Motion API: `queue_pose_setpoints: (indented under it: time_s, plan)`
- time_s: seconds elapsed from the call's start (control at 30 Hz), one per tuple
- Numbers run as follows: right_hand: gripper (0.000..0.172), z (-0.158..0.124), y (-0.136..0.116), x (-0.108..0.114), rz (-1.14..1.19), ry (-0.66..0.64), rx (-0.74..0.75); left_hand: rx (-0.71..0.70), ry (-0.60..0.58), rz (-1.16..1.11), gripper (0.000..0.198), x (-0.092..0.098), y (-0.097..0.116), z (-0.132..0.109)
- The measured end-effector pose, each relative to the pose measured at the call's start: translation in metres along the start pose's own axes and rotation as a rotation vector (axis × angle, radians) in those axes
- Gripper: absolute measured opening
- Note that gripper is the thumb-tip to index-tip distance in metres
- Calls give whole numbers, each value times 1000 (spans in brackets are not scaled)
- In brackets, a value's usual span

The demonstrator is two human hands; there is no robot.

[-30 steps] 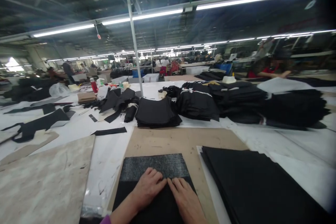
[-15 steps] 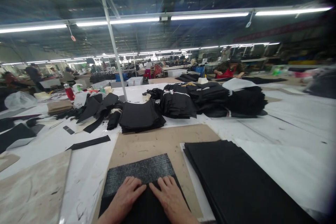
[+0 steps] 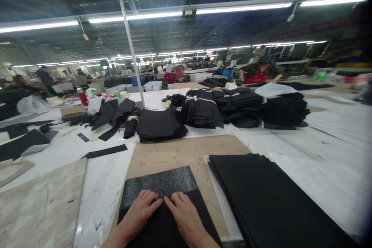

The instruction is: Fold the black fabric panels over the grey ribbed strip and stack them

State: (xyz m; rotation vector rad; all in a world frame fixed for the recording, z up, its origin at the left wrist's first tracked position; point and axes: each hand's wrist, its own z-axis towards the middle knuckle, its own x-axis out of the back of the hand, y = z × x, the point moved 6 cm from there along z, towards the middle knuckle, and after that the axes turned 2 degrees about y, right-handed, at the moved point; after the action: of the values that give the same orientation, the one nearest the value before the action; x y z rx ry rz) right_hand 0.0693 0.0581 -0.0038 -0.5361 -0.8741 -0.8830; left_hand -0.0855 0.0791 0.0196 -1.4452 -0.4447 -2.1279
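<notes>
A black fabric panel (image 3: 163, 226) lies in front of me, over a piece whose dark grey, shiny, textured band (image 3: 159, 182) shows along the far side. My left hand (image 3: 143, 211) is on the panel near that band, fingers bent and held close together at the panel's far edge. Beside it my right hand (image 3: 184, 213) takes the same hold, the two thumbs almost meeting in the middle. The fingertips' undersides are hidden. Under the work is a tan board (image 3: 186, 151). To the right rests a stack of large black sheets (image 3: 270, 197).
Bundled black pieces (image 3: 202, 110) and a curved black stack (image 3: 157, 124) stand beyond the board. A pale stained board (image 3: 43, 201) lies at left, with a black strip (image 3: 106, 150) behind it. A white pole (image 3: 129, 38) rises from the table. Farther off, a person in red (image 3: 258, 75) leans over a table.
My view has shifted slightly, so the table's things appear a little farther right and higher. My right hand sits slightly farther left on the panel; both hands remain at its far edge.
</notes>
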Motion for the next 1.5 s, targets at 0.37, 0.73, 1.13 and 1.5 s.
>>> queue_pose_setpoints:
  time_s: [0.37, 0.73, 1.13, 1.5]
  plan:
    - [48, 3, 0, 3, 51, 63, 37, 35, -26, -13, 25, 4, -8, -11]
    - [36, 9, -22, -24, 1, 118, 36, 10, -43, 41, 25, 1, -5, -12]
    - [55, 11, -20, -12, 44, 142, 73, 81, -72, 13, 29, 9, -23, -35]
    - [50, 14, -21, -9, 47, 172, 87, 57, -16, 39, 31, 6, -25, -42]
